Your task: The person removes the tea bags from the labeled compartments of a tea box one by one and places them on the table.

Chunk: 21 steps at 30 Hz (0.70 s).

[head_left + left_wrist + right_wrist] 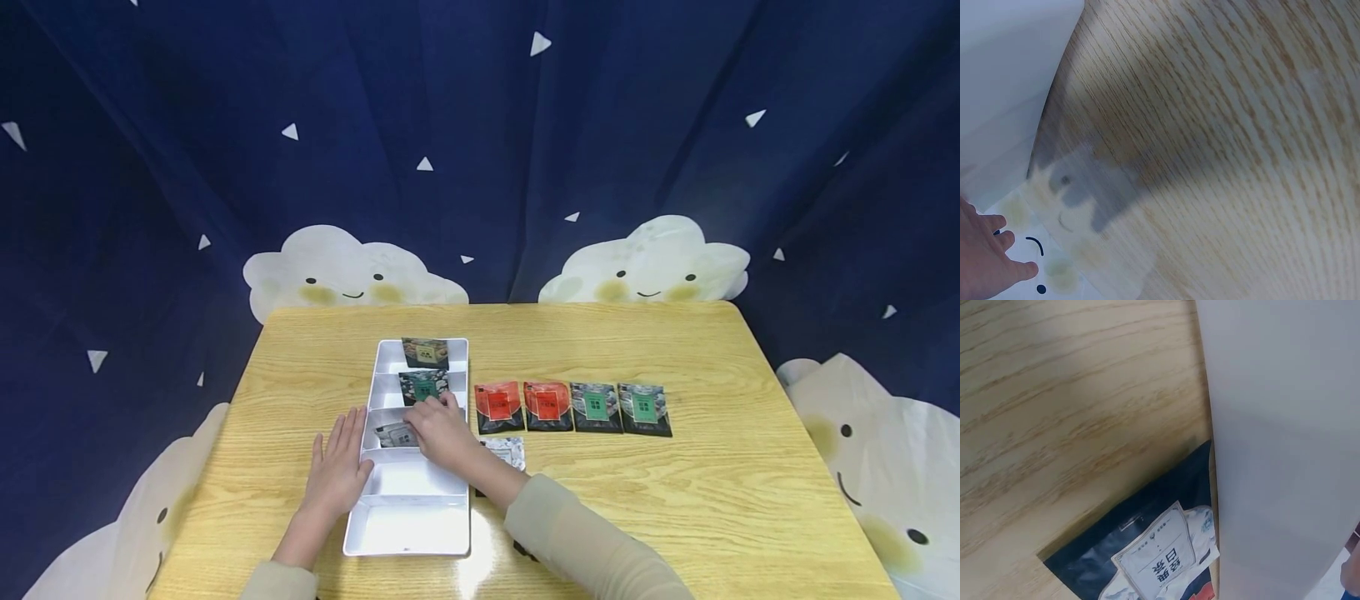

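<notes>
A white divided tray (407, 527) lies lengthwise on the table. In its third compartment from the back leans a silver-grey tea packet (393, 435). My right hand (442, 429) reaches over the tray's right wall and pinches this packet near its upper right edge. Spread nearly straight, the fingers of my left hand (337, 468) rest along the tray's left wall. The two compartments farther back hold a dark packet with a yellowish label (425, 353) and a black packet with a green label (422, 388). Each wrist view shows only part of its hand, at the edge.
Right of the tray, two red packets (498, 406) and two green-labelled packets (621, 408) lie in a row. A white-labelled packet (1163, 559) lies close against the tray's right wall, partly under my right forearm in the head view. Behind the wooden table (750, 500) hangs a dark blue curtain (480, 125).
</notes>
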Available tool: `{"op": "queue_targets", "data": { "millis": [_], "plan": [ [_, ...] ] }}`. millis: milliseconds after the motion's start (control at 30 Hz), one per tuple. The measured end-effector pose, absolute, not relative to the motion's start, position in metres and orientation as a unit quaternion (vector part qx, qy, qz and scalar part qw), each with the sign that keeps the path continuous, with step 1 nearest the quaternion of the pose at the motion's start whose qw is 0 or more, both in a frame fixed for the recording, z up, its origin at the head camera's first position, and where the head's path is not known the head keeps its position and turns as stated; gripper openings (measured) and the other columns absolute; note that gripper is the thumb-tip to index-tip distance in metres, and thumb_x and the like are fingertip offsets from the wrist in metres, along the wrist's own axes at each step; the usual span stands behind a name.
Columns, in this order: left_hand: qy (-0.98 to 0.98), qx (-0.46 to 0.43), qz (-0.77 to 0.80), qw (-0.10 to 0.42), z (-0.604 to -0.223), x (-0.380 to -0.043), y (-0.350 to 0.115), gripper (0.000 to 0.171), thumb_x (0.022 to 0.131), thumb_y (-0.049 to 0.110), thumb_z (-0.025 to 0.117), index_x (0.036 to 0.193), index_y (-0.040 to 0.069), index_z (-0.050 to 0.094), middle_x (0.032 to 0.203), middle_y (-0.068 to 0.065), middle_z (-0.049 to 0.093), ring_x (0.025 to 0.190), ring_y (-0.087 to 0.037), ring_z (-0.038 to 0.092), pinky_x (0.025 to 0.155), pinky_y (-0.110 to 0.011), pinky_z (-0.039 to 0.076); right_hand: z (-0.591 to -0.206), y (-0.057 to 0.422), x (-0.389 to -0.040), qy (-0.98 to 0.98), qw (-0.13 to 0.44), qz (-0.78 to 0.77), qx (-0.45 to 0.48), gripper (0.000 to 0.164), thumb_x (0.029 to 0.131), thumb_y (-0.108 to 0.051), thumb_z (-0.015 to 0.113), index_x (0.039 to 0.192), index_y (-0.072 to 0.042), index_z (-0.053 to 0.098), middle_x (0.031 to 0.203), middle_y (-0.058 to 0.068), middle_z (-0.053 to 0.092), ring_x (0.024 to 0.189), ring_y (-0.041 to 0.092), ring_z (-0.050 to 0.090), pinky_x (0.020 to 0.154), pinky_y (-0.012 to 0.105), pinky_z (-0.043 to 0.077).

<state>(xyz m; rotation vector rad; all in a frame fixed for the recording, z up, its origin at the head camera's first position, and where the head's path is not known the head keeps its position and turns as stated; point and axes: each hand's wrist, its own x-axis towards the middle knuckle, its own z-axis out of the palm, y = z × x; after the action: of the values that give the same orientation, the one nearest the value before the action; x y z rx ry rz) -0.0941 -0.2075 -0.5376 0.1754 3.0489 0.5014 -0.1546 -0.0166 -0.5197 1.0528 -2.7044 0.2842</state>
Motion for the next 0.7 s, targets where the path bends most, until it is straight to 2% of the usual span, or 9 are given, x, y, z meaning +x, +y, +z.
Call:
{"op": "queue_targets", "data": {
  "millis": [267,700],
  "plan": [
    [0.985,0.057,0.161,0.029,-0.537,-0.094,-0.208,0.07,0.087,0.017,0.047,0.146,0.005,0.011,0.15,-0.02,0.016,0.136,-0.039,0.013,0.106,-0.062,0.007,-0.515,-0.01,-0.157,-0.911,0.151,0.128,0.361,0.013,0.089,-0.022,0.055,0.096,-0.02,0.066,0.088,-0.009,0.062,0.085,0.009,0.054,0.091,0.034,0.037],
    [0.985,0.054,0.161,0.032,-0.537,-0.094,-0.207,0.07,0.088,0.019,0.046,0.146,0.005,0.011,0.15,-0.02,0.016,0.136,-0.039,0.012,0.106,-0.061,0.006,-0.496,0.01,-0.165,-0.864,0.27,0.23,0.357,0.009,0.086,-0.015,0.057,0.087,-0.015,0.066,0.081,-0.006,0.062,0.081,0.012,0.057,0.084,0.033,0.043]
  ]
}}
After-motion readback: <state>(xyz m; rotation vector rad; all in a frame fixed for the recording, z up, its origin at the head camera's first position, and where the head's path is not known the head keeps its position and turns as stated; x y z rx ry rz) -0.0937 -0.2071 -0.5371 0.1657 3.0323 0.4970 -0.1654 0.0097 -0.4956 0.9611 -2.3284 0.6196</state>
